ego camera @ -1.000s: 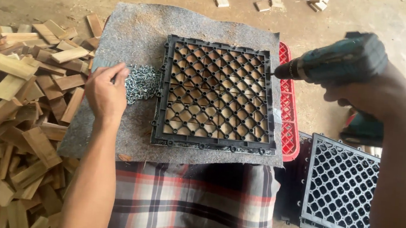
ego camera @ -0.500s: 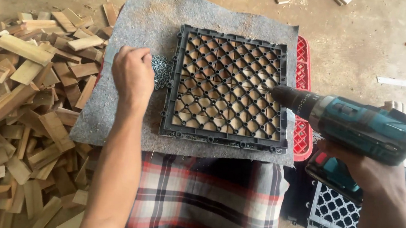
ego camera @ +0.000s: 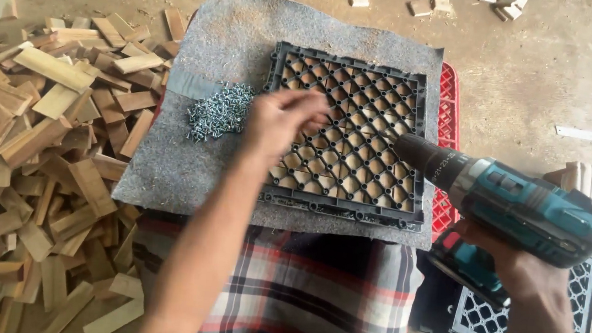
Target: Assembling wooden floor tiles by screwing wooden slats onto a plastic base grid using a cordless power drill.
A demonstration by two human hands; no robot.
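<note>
Left hand (ego camera: 282, 119): mine, blurred, fingers loosely curled over grid's left edge; whether it holds anything, cannot tell.
Right hand (ego camera: 515, 268): gripping teal drill (ego camera: 514, 203), bit on grid.
Black plastic grid (ego camera: 352, 136): flat on grey felt mat (ego camera: 167, 169).
Screw pile (ego camera: 219, 110): just left of my left hand.
Wood offcuts (ego camera: 32, 158): heaped beside mat.

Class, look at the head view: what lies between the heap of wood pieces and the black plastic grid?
The pile of screws, resting on the grey felt mat, lies between the wood pieces and the black plastic grid.
</note>
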